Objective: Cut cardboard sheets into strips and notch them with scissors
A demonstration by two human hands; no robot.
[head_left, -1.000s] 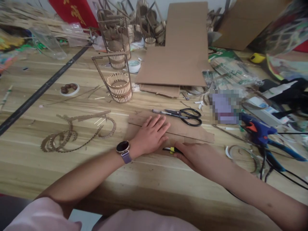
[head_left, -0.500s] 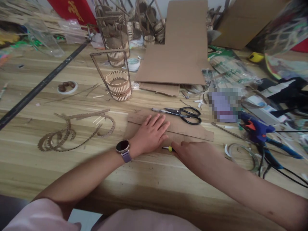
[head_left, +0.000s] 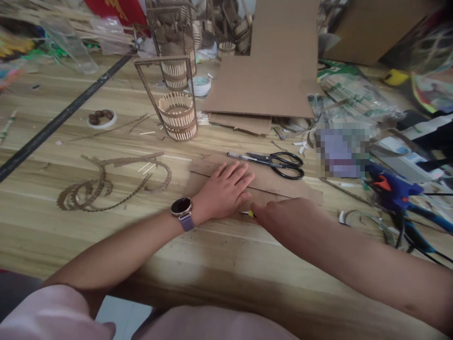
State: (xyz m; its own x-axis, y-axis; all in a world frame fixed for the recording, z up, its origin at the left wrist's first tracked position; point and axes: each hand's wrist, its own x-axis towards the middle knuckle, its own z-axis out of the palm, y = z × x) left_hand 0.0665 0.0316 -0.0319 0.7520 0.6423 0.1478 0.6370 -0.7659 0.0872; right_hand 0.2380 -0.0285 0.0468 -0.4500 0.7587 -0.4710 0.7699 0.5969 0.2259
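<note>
My left hand (head_left: 228,189) lies flat on a piece of brown cardboard (head_left: 283,186), its fingers spread and pressing it to the table. Close to its thumb, my right hand (head_left: 278,212) is closed around a yellow utility knife (head_left: 251,214), mostly covered by the fingers. Its thin metal blade points left at the cardboard's near edge. Black-handled scissors (head_left: 286,165) rest at the far edge of the cardboard, with a pen (head_left: 239,155) beside them.
Curled cardboard strips (head_left: 95,186) lie at the left. Behind stand a small stick basket (head_left: 179,118) with a tall handle, a dish of brown beads (head_left: 102,119) and large cardboard sheets (head_left: 265,89). A blue glue gun (head_left: 392,186) and cables occupy the right side.
The view has shifted, so most things on the table sit slightly higher and the right-hand items farther right. Both hands stay at the cardboard, with almost no movement relative to it.
</note>
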